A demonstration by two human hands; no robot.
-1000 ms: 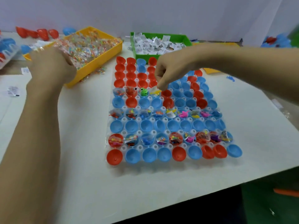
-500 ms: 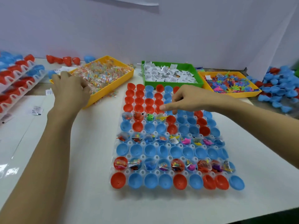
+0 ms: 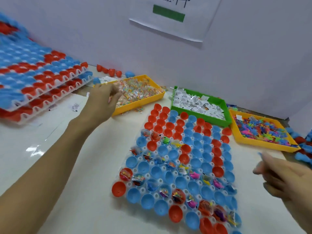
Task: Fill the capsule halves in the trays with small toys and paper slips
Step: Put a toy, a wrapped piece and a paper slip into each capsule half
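2 yellow plastic bins (image 3: pixel 148 98) (image 3: pixel 239 139), 1 green plastic bin of paper slips (image 3: pixel 227 121), 1 clear plastic tray of red and blue capsule halves (image 3: pixel 148 175) on the counter. 2 stacked trays of capsule halves (image 3: pixel 50 88) at left, approx; blurred. 1 white paper sheet on the wall (image 3: pixel 170 19), 2 hands (image 3: pixel 103 102) (image 3: pixel 287 178).

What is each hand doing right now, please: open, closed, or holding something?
Left hand: at the yellow bin of wrapped toys, fingers curled into the packets; its grip cannot be told.
Right hand: open, blurred, holding nothing visible.
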